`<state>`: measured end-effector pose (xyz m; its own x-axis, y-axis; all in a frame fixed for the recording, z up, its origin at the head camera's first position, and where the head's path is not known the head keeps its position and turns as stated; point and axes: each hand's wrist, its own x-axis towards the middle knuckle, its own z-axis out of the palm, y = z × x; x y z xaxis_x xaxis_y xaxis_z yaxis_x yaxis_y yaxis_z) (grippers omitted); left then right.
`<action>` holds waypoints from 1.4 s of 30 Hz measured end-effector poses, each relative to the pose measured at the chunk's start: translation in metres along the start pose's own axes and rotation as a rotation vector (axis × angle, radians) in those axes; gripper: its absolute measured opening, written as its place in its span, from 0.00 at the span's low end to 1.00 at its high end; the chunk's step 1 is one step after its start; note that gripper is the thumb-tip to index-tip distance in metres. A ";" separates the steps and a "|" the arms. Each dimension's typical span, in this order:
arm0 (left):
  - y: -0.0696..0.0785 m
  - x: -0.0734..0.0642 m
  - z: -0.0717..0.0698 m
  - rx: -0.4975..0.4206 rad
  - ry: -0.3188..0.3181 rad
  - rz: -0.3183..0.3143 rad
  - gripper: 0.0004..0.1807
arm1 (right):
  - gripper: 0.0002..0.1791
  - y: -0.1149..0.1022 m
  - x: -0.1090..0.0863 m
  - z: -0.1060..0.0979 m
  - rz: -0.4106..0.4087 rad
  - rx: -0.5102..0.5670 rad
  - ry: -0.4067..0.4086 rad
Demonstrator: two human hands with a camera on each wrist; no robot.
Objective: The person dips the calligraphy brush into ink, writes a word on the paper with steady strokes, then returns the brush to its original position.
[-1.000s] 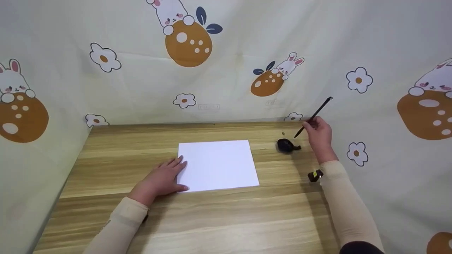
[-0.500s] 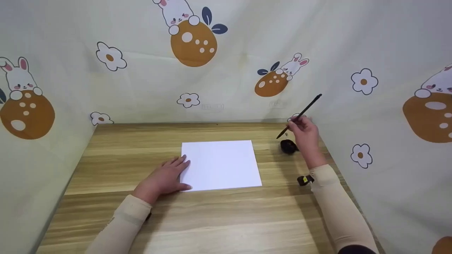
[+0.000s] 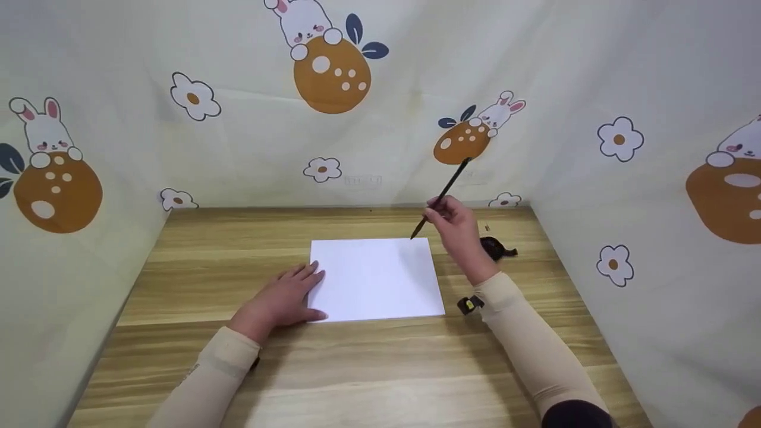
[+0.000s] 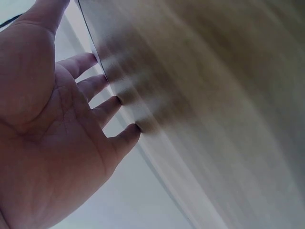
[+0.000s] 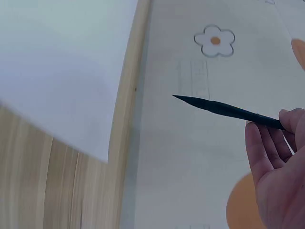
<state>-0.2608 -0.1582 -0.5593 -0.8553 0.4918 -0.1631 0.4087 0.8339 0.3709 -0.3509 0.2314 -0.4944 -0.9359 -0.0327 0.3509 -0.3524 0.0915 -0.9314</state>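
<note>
A white sheet of paper (image 3: 377, 282) lies flat on the wooden table (image 3: 357, 380). My left hand (image 3: 285, 297) rests at its left edge, thumb and fingertips reaching onto the sheet. In the left wrist view, the fingers of that hand (image 4: 52, 129) extend fairly straight, apart from each other. Between thumb and fingers, my right hand (image 3: 459, 230) pinches a dark ink brush (image 3: 453, 179) by its shaft. The brush slants tip-down at the sheet's far right corner. Its pointed tip (image 5: 188, 100) shows apart from the paper in the right wrist view.
A small black dish with a short handle (image 3: 494, 247) sits right of the paper, partly hidden by my right hand. Behind it lies a tiny object (image 3: 487, 227), too small to identify. Patterned curtains (image 3: 250, 131) close off the back and sides.
My right hand has carried the brush leftward, from beside the black dish to above the paper's far right corner. My left hand stays on the sheet's left edge.
</note>
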 end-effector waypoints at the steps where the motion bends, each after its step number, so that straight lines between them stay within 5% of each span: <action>1: 0.000 0.000 0.000 0.001 0.000 0.001 0.56 | 0.05 0.000 0.000 0.007 -0.001 0.000 -0.013; 20: 0.000 0.005 0.004 0.017 -0.022 -0.038 0.56 | 0.04 -0.008 0.001 0.111 -0.088 -0.218 -0.238; 42: -0.001 0.003 0.001 0.036 -0.008 -0.021 0.56 | 0.06 -0.003 0.007 0.155 -0.151 -0.287 -0.336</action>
<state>-0.2631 -0.1572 -0.5606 -0.8612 0.4762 -0.1777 0.4025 0.8524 0.3338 -0.3565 0.0768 -0.5040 -0.8396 -0.3831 0.3853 -0.5142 0.3315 -0.7910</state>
